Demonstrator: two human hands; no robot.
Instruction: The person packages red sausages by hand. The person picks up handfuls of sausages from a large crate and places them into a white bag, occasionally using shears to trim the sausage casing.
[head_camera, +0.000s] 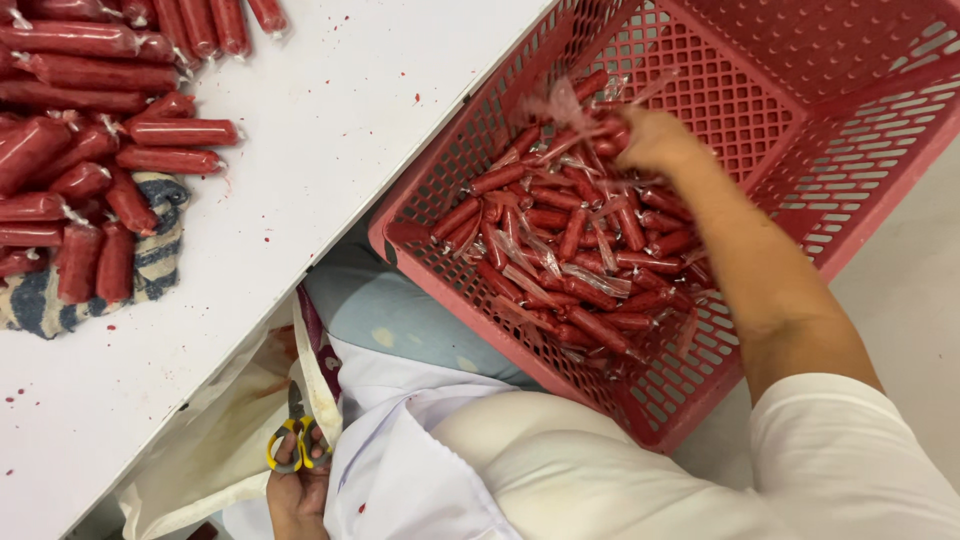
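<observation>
Red plastic basket (760, 110) holds a heap of small red sausages (575, 250) with clear wrapper tails. Right hand (650, 140) inside basket at heap's far edge, fingers closed on several sausages. Left hand (297, 478), below-left of basket, grips yellow-handled scissors (292, 440). White table (330, 120) left of basket carries more sausages (90, 150) on a cloth (150, 270).

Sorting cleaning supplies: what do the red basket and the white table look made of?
Basket: looks like moulded plastic, matte red, going by its even lattice walls. Table: smooth white top, likely laminate or plastic; red specks sit on its surface unabsorbed.
</observation>
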